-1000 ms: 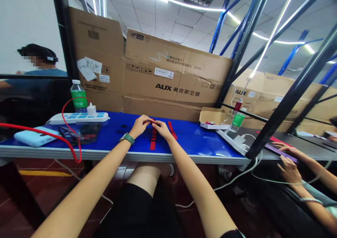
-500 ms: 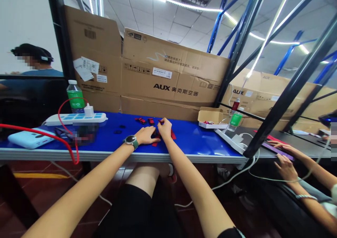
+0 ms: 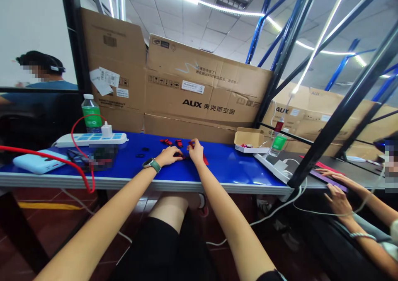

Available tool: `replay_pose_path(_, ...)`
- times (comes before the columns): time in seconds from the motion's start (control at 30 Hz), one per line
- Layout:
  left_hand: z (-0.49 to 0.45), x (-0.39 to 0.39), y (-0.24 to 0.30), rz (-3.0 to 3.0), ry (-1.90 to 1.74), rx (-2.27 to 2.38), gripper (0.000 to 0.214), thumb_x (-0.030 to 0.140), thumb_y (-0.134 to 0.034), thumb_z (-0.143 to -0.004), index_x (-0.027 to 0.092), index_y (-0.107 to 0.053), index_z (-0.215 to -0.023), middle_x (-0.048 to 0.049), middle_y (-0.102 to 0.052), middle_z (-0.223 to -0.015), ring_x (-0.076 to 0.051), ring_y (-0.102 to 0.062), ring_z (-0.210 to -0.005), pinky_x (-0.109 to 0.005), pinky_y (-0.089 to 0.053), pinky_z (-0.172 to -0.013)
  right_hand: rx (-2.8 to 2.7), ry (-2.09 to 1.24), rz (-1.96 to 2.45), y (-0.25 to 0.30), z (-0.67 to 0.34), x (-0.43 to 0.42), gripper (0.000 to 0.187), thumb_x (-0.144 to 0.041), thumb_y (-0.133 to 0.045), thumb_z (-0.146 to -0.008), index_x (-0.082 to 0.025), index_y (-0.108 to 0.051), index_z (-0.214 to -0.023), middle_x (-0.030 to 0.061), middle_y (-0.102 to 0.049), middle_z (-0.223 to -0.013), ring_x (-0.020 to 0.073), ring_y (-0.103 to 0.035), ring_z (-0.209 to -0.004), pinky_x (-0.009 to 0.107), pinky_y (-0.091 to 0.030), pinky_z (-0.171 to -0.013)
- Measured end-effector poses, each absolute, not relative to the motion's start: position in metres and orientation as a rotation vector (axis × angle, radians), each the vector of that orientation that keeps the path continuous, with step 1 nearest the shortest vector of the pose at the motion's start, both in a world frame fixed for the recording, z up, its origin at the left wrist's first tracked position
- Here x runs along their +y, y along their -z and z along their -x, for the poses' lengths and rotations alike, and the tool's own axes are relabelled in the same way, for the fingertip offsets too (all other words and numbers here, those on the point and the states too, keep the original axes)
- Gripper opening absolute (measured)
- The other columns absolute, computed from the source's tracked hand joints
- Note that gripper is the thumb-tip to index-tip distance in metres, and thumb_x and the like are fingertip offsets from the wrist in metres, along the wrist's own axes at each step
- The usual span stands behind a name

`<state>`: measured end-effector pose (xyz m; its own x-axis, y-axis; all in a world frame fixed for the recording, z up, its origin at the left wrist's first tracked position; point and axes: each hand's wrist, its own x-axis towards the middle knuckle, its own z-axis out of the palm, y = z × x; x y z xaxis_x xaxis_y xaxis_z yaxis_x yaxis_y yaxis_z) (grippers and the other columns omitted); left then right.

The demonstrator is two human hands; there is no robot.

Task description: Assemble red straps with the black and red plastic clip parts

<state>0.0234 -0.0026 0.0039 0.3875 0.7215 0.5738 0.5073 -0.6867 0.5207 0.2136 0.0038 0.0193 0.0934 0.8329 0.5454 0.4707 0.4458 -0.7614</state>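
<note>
On the blue workbench [image 3: 230,167], mid-bench: a left hand [image 3: 169,156] is lying low, fingers loosely spread, just beside a red strap [image 3: 204,160]; a right hand [image 3: 195,150] is narrowing over that strap, fingertips bunched, firmness of grip untellable; small red pieces [image 3: 179,143] are lying loose beyond the hands, apart from the strap; black rings [image 3: 140,150] are lying further left.

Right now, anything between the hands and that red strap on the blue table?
Nothing visible. The left hand and right hand are at the red strap, with the right hand on it. The small red clips lie beyond the hands on the blue table, not between.
</note>
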Motion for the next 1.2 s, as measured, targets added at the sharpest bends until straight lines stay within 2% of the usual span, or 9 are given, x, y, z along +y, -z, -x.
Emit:
replay_pose_path(0.1,-0.023,-0.005,-0.007,-2.322,-1.240,1.158,0.030,0.034,-0.085,-0.065,0.025,-0.074,-0.091,-0.0048,-0.076,-0.094,-0.026,-0.070,-0.089,-0.035,-0.052,-0.086,-1.401,-0.400,1.244,-0.020,-0.217,0.006,0.020,-0.014,-0.054,-0.081,-0.025,-0.054,-0.098,0.0006,-0.072,-0.082,0.0181,-0.071,-0.082,0.029,-0.054,-0.081)
replay_pose_path(0.23,-0.023,-0.011,-0.019,-2.238,-1.524,1.127,0.037,0.032,-0.078,-0.076,0.023,-0.068,-0.110,-0.0061,-0.075,-0.104,-0.025,-0.069,-0.096,-0.037,-0.053,-0.089,-1.359,-0.355,1.410,-0.019,-0.223,0.008,0.009,-0.021,-0.062,-0.075,-0.024,-0.054,-0.079,0.0011,-0.070,-0.079,0.0200,-0.068,-0.081,0.030,-0.053,-0.080)
replay_pose_path(0.33,-0.025,-0.018,-0.028,-2.296,-1.621,1.052,0.035,0.033,-0.076,-0.080,0.023,-0.069,-0.112,-0.0072,-0.073,-0.109,-0.026,-0.067,-0.101,-0.038,-0.052,-0.094,-1.426,-0.346,1.433,-0.020,-0.223,0.007,0.009,-0.024,-0.067,-0.074,-0.024,-0.057,-0.072,0.0013,-0.070,-0.077,0.0203,-0.067,-0.080,0.031,-0.053,-0.081)
replay_pose_path(0.47,-0.027,-0.022,-0.033,-2.348,-1.636,1.033,0.032,0.034,-0.078,-0.079,0.022,-0.074,-0.109,-0.0082,-0.072,-0.107,-0.025,-0.067,-0.100,-0.039,-0.052,-0.094,-1.479,-0.332,1.225,-0.026,-0.219,0.001,0.008,-0.029,-0.068,-0.079,-0.021,-0.068,-0.080,0.0042,-0.075,-0.086,0.0204,-0.069,-0.084,0.031,-0.054,-0.086)
replay_pose_path(0.67,-0.028,-0.023,-0.033,-2.128,-1.638,1.070,0.036,0.044,-0.070,-0.085,0.020,-0.077,-0.112,-0.0086,-0.077,-0.110,-0.026,-0.071,-0.101,-0.037,-0.054,-0.095,-1.611,-0.255,0.852,-0.033,-0.211,-0.007,0.026,-0.029,-0.055,-0.094,-0.023,-0.075,-0.110,0.0064,-0.076,-0.107,0.0207,-0.070,-0.099,0.032,-0.055,-0.092)
replay_pose_path(0.8,-0.027,-0.024,-0.034,-2.037,-1.622,1.213,0.034,0.046,-0.062,-0.091,0.020,-0.080,-0.103,-0.0063,-0.080,-0.101,-0.026,-0.074,-0.095,-0.035,-0.056,-0.091,-1.791,-0.126,0.778,-0.029,-0.205,-0.004,0.036,-0.018,-0.045,-0.097,-0.020,-0.073,-0.119,0.0090,-0.072,-0.103,0.0182,-0.069,-0.089,0.029,-0.055,-0.087)
replay_pose_path(0.93,-0.025,-0.022,-0.033,-2.036,-1.579,1.349,0.029,0.040,-0.060,-0.092,0.021,-0.081,-0.100,-0.0059,-0.080,-0.096,-0.026,-0.075,-0.093,-0.035,-0.057,-0.089,-1.914,-0.073,0.816,-0.027,-0.200,-0.002,0.039,-0.012,-0.041,-0.096,-0.017,-0.069,-0.123,0.0104,-0.072,-0.098,0.0188,-0.069,-0.084,0.030,-0.055,-0.084)
replay_pose_path(1.03,-0.025,-0.020,-0.032,-2.069,-1.546,1.410,0.028,0.032,-0.059,-0.092,0.020,-0.081,-0.104,-0.0074,-0.079,-0.102,-0.028,-0.074,-0.099,-0.036,-0.055,-0.091,-1.887,-0.096,0.851,-0.027,-0.199,-0.005,0.032,-0.017,-0.048,-0.096,-0.019,-0.065,-0.123,0.0072,-0.074,-0.097,0.0184,-0.070,-0.083,0.030,-0.055,-0.084)
replay_pose_path(1.2,-0.025,-0.015,-0.030,-2.101,-1.522,1.368,0.031,0.025,-0.056,-0.091,0.021,-0.078,-0.114,-0.0067,-0.076,-0.113,-0.028,-0.071,-0.109,-0.037,-0.053,-0.099,-1.834,-0.096,0.854,-0.027,-0.200,-0.010,0.013,-0.024,-0.056,-0.094,-0.022,-0.066,-0.102,0.0040,-0.075,-0.090,0.0183,-0.072,-0.083,0.027,-0.054,-0.079)
